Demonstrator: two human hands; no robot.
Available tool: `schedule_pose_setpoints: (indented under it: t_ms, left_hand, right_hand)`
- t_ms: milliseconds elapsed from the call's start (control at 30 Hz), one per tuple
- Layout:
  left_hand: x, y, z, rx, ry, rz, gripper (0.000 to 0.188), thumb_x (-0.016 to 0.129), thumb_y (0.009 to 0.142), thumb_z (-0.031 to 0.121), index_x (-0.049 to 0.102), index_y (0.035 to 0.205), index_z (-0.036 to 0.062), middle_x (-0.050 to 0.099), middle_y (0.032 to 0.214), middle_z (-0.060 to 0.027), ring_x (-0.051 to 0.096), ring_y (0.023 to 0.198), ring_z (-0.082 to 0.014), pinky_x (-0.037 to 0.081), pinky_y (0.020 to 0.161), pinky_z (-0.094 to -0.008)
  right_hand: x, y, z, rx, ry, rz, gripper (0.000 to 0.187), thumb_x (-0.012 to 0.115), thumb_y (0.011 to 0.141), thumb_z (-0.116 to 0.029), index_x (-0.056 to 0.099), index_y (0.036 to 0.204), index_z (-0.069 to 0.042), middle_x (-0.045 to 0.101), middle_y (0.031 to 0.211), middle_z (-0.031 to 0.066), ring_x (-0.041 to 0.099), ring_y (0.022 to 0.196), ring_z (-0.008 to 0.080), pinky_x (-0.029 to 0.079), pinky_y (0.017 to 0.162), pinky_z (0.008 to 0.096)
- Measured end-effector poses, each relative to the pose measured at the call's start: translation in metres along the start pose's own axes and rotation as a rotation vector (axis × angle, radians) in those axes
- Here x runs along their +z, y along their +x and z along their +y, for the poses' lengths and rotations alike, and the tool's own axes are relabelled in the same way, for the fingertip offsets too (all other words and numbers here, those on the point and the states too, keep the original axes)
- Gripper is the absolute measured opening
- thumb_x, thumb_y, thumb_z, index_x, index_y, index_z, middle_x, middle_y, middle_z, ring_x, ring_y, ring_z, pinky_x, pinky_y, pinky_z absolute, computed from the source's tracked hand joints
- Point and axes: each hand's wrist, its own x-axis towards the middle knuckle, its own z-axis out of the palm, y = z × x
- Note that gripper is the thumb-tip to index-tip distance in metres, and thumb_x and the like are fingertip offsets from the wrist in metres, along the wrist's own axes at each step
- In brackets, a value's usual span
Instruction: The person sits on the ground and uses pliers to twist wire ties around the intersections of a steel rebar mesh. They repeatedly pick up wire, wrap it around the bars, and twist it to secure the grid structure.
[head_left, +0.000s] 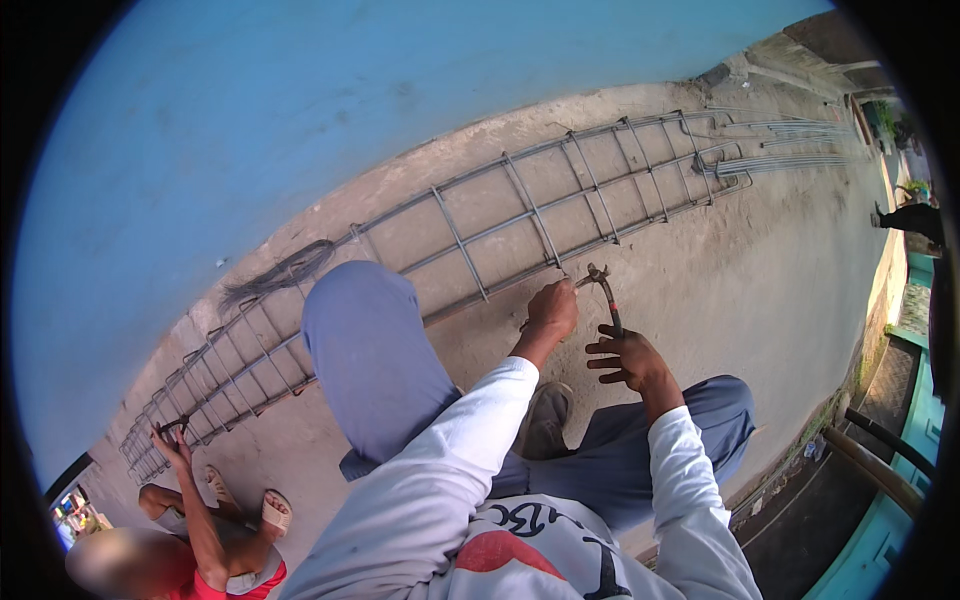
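Note:
My left hand (552,308) is closed beside the near edge of a long steel rebar cage (540,215); its fingers hide what they hold. A pair of pincers (610,298) with a red mark on one handle lies between my hands. Its head is up near the cage, and one arm of it reaches toward my left fist. The red-marked handle runs down into my right hand (630,360), at the thumb side, while the other fingers there are spread apart. Thin steel stirrups cross the cage's long bars.
A bundle of thin tie wire (280,272) rests on the cage beside my raised knee. Loose steel rods (800,140) lie at the far right. A blue wall (300,110) runs behind the cage. At lower left, another person (205,545) in red reaches to the cage's other end.

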Motion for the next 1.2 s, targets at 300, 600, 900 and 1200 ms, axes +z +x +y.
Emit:
schedule_pose_setpoints:
  t_ms: [300,600,900,1200]
  left_hand:
    - [-0.017,-0.002,-0.012,-0.212,-0.599,-0.190,0.021,0.056,0.105,0.023,0.065,0.107,0.0039,0.066,0.084,-0.0055,0.061,0.069,-0.0122,0.047,0.056,-0.0281]
    - [-0.059,-0.046,0.051,0.160,-1.049,-0.489,0.029,0.048,0.109,0.033,0.064,0.101,0.0102,0.040,0.070,0.0076,0.033,0.062,-0.0039,0.027,0.054,-0.0215]
    - [-0.056,-0.043,0.050,0.222,-0.924,-0.387,0.027,0.053,0.107,0.031,0.066,0.100,0.0092,0.044,0.072,0.0064,0.036,0.063,-0.0048,0.030,0.056,-0.0230]
    - [-0.043,-0.034,0.034,0.531,-0.267,0.030,0.027,0.057,0.104,0.026,0.067,0.110,0.0021,0.059,0.078,-0.0031,0.054,0.070,-0.0144,0.046,0.064,-0.0331]
  right_hand:
    - [-0.018,0.057,0.017,0.093,-0.328,0.158,0.039,0.057,0.101,-0.030,0.058,0.127,-0.002,0.067,0.106,0.0126,0.065,0.090,0.0264,0.055,0.079,0.0451]
    - [-0.008,0.032,-0.031,-0.543,0.313,0.159,0.031,0.053,0.105,-0.025,0.064,0.121,-0.001,0.068,0.102,0.0075,0.066,0.090,0.0207,0.054,0.083,0.0384]
    - [0.017,0.016,-0.047,-0.610,0.406,0.143,0.029,0.053,0.105,-0.023,0.065,0.105,0.003,0.067,0.088,0.0082,0.065,0.081,0.0186,0.054,0.079,0.0329]
    - [0.003,0.050,-0.032,-0.722,-0.319,0.487,0.033,0.054,0.103,-0.026,0.064,0.102,0.005,0.069,0.090,0.0185,0.067,0.084,0.0263,0.051,0.081,0.0386]
